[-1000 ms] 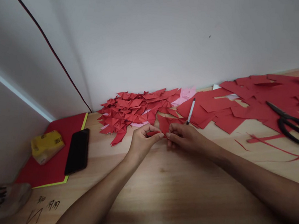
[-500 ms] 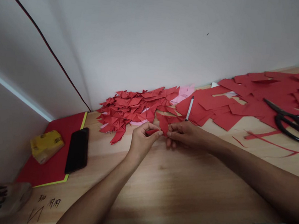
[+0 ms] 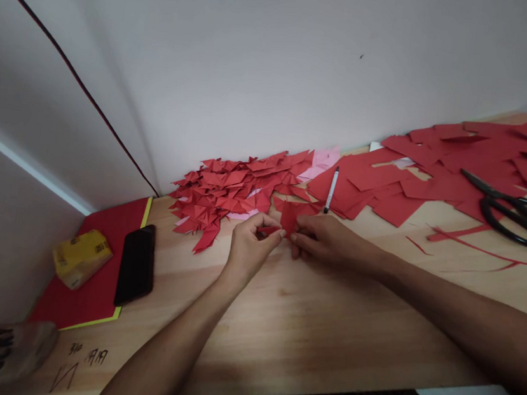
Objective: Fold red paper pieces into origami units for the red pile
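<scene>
At the left end of the desk (image 3: 314,332), a clear bottle (image 3: 18,350) is cut off by the frame and blurred, though "LUCKY" can be read on it. Beside it, toward the near edge, is dark writing (image 3: 88,355), only partly legible. Farther back, a yellow packet (image 3: 86,256) lies on a red sheet (image 3: 87,304) with a yellow border; the print on the packet is too small to read. A phone (image 3: 136,265) covers part of that sheet's right border. A dark cable (image 3: 68,64) runs down the wall (image 3: 261,62) to the far left corner, where its end is lost.

Along the far edge sits a heap (image 3: 231,187) of folded red pieces, so overlapped that single ones are hard to separate, with bits of pink paper (image 3: 323,160) showing through and at its right. In front of it, the left hand (image 3: 249,244) pinches red paper (image 3: 290,217) between thumb and finger. The right hand (image 3: 320,240) pinches the same piece from the other side, its lower fingers curled and partly hidden. The fingers cover the folds, and where the piece ends against the red behind it is unclear.

A pen (image 3: 331,190) lies just beyond the right hand, by loose red squares (image 3: 480,153) spread toward the far right corner. Scissors (image 3: 515,216) rest partly on these, handles cut off by the frame; thin strips (image 3: 487,249) lie nearer.
</scene>
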### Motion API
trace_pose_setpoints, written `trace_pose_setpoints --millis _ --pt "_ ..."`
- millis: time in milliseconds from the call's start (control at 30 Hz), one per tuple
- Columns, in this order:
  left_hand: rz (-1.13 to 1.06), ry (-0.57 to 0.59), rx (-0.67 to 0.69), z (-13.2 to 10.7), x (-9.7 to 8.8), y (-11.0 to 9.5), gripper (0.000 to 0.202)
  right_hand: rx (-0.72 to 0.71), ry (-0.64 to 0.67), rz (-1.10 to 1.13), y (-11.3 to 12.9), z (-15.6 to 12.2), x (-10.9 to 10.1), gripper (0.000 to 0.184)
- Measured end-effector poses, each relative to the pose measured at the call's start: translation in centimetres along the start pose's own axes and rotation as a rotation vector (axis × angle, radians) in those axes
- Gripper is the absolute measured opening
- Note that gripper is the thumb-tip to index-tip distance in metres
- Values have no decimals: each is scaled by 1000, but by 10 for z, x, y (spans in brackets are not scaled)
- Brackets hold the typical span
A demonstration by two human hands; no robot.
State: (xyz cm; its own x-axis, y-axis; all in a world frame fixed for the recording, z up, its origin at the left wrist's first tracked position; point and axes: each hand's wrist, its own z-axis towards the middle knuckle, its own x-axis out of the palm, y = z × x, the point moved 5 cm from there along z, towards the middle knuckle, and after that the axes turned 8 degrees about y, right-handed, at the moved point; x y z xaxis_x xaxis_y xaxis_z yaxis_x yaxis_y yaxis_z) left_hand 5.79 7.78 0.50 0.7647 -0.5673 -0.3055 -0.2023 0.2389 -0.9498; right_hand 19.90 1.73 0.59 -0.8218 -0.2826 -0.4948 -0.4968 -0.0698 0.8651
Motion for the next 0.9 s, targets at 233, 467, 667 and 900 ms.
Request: trace_pose_setpoints --millis 233,467,667,900 --pt "38 -41 23 -2 0 -2 10 17 32 225 -7 3 3 21" --pt "-59 63 -18 3 -5 -1 13 -18 11 166 -5 3 2 18" --pt "-160 101 -60 2 -7 8 17 -37 37 172 -2 2 1 13" --pt "-162 -20 -62 -1 -3 9 24 -56 32 142 -4 4 1 8"
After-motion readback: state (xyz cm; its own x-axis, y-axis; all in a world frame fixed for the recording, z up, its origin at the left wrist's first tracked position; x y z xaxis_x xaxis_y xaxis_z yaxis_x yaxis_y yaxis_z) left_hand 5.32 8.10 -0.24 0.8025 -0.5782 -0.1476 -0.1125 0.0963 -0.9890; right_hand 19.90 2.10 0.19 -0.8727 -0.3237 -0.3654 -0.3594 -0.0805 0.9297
